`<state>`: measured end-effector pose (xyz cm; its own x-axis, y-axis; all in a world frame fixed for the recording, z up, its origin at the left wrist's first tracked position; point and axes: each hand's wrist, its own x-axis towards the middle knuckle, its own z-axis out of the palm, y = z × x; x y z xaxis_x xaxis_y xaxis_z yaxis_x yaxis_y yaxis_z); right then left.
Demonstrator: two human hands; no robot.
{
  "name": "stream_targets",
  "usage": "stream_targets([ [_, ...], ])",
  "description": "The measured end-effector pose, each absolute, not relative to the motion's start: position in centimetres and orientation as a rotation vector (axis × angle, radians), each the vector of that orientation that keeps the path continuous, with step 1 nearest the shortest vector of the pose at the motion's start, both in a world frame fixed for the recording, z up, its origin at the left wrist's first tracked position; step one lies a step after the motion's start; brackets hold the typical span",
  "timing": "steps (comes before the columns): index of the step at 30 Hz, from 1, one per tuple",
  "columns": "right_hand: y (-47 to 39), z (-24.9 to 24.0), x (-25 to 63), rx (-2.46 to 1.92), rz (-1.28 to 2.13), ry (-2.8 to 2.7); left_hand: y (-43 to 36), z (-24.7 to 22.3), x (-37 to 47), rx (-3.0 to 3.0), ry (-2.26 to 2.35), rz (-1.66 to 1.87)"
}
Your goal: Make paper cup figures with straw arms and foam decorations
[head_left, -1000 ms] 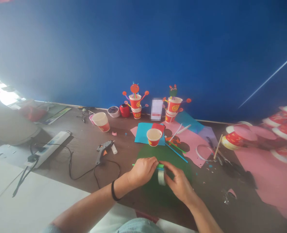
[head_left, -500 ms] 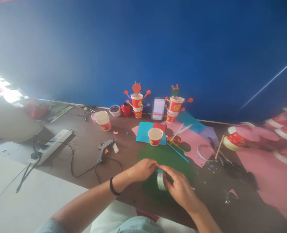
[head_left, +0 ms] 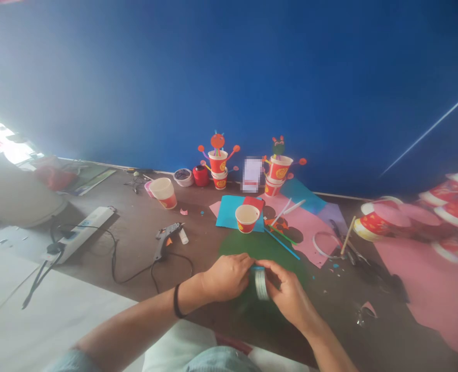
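Pinched between the left hand (head_left: 229, 275) and right hand (head_left: 286, 294), a tape roll (head_left: 260, 283) is gripped over green paper (head_left: 267, 248); loose tape could be snagged there.

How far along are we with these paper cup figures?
Two decorated cup figures stand finished by the blue wall. In hand: the right hand holds a tape roll, the left hand pinching at it over the green paper. The plain red cup remains undecorated.

We see glare washing out the far left, soft focus throughout, wide-angle bending at the edges, and faint shadows on the tabletop (head_left: 136, 227).
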<state>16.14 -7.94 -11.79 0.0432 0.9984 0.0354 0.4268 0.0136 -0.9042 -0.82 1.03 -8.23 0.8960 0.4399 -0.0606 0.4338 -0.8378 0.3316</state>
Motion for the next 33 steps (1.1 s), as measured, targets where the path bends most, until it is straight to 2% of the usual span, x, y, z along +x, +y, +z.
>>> stream_targets([
  [5, -7.9, -11.6, 15.8, -1.455, 1.076, -1.356, 0.9, -8.7, -0.5, 2.798, 0.708, -0.122],
  [10, -7.8, -11.5, 15.8, -1.389, 1.184, -1.268, 0.9, -8.5, -0.6, 2.778, 0.692, -0.109],
  [20, -8.1, -12.0, 15.4, -1.426, 1.142, -1.297, 0.8, -8.3, -0.7, 2.767, 0.744, -0.122],
  [26, -8.3, -11.4, 15.8, -1.342, 1.288, -1.266, 0.7, -8.7, -0.7, 2.816, 0.721, -0.104],
  [33, -8.5, -10.9, 16.4, -1.437, 1.294, -1.361, 0.8, -8.8, -0.6, 2.856, 0.701, -0.106],
])
